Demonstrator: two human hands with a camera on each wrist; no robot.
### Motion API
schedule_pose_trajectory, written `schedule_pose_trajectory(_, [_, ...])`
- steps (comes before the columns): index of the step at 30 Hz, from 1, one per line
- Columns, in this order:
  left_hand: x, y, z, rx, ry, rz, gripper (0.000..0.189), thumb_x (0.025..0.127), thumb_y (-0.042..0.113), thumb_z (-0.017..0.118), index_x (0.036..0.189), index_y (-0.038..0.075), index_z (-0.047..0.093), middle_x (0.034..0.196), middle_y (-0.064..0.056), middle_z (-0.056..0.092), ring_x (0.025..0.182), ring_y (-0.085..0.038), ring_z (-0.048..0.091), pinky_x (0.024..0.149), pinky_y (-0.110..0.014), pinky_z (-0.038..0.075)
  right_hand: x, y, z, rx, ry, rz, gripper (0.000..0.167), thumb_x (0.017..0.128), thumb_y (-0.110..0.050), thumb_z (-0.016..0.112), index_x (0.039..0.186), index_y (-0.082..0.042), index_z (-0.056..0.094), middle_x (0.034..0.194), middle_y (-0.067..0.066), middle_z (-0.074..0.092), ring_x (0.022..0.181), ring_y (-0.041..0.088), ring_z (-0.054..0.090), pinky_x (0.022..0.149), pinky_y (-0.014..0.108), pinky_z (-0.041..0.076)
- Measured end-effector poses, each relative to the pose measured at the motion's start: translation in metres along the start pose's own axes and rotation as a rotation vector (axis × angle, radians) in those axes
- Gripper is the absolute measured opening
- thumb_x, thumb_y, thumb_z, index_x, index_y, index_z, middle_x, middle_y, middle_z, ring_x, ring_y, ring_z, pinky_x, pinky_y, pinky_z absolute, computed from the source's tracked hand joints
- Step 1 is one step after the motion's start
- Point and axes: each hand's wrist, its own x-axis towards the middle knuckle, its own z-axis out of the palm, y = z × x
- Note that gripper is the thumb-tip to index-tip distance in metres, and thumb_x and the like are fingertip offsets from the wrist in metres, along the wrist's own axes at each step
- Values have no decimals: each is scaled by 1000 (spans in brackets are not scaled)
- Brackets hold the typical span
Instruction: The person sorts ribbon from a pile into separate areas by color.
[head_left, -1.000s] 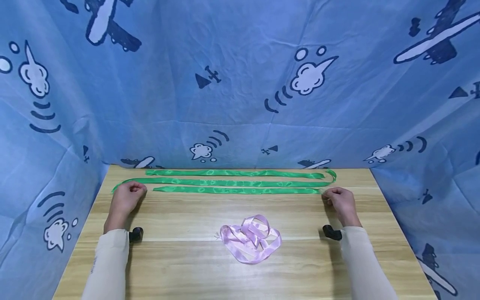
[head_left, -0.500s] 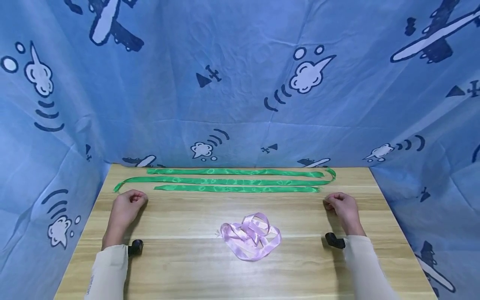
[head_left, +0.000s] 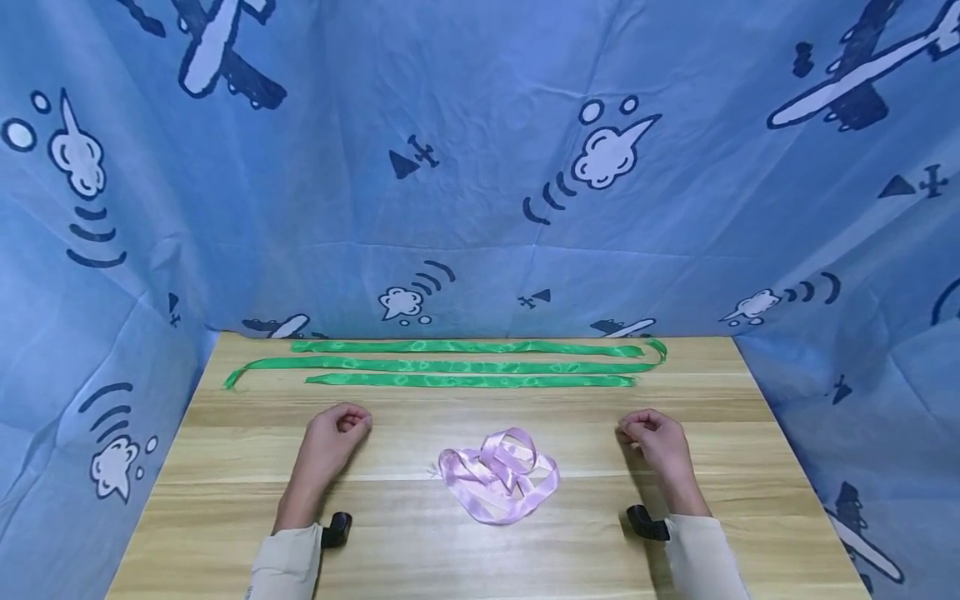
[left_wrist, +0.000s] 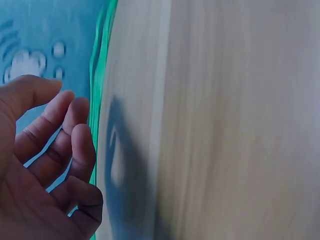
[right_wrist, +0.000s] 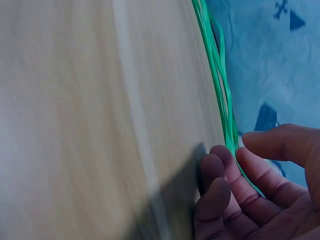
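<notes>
Both hands hover over the wooden table, one on each side of a loose pink satin ribbon (head_left: 517,508) that lies in loops. My left hand (head_left: 330,442) has its fingers loosely bent and holds nothing; in the left wrist view a small gap shows between thumb and forefinger. Likewise bare, my right hand (head_left: 660,454) has thumb and fingertips close together but apart in the right wrist view. Beyond the hands, green satin ribbon runs in three rows: a back strip (head_left: 465,347), a longer middle strip (head_left: 450,365) curling at its ends, and a front strip (head_left: 472,381).
A wooden table (head_left: 420,567) carries everything. Blue cloth (head_left: 480,167) printed with planes and clouds walls it at the back and sides. A black wrist camera (head_left: 337,529) sits on the left sleeve, another black camera (head_left: 647,522) on the right.
Both hands have drawn back from the green ribbon's ends toward me. The left hand has also moved right, and the right hand slightly left, nearer the pink ribbon. The ribbons lie as before.
</notes>
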Motion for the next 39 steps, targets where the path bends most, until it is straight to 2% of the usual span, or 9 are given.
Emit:
schedule_pose_trajectory(8, [-11,29,60,-136,-76,107,7,95,10,75,102,8,76,89,-1,70,83,-11,61,76,-22,50,-18,-10,40,87,-20,-40,21,99,-7,70,113,8,68,87,-1,75,78,6,67,68,25,53])
schedule_pose_trajectory(14, [-18,49,94,-176,-162,192,14,95,13,76,108,6,74,94,0,72,89,-12,64,84,-30,53,-29,-21,66,125,-37,-48,24,97,-9,74,114,8,69,94,3,77,80,7,66,70,24,51])
schedule_pose_trajectory(19, [-24,65,112,-169,-176,213,21,93,13,78,113,6,73,105,-5,73,98,-19,66,92,-42,54,-38,-29,87,129,-62,-37,21,95,-6,74,111,7,70,95,8,76,81,11,65,66,23,48])
schedule_pose_trajectory(24, [-28,77,131,-128,-197,216,28,91,14,82,116,9,73,111,-3,72,103,-21,65,94,-40,53,-45,-34,107,155,-70,-56,16,91,3,72,106,9,70,93,11,73,81,12,63,68,20,50])
schedule_pose_trajectory(29, [-31,83,146,-103,-210,231,33,88,14,84,118,12,72,114,-1,71,103,-19,65,91,-36,53,-50,-38,120,171,-67,-92,19,87,9,70,105,13,70,93,18,73,77,10,61,67,18,51])
schedule_pose_trajectory(34, [-34,86,155,-51,-174,252,33,85,9,84,115,13,72,111,-2,71,100,-20,68,85,-35,53,-51,-41,131,158,-60,-133,22,82,13,65,104,14,70,86,18,69,74,10,57,60,17,46])
schedule_pose_trajectory(39, [-35,88,162,18,-115,283,29,82,6,83,109,14,73,101,0,73,96,-19,71,88,-40,50,-51,-40,141,78,-41,-154,20,79,14,65,97,9,71,78,9,65,70,11,54,58,17,44])
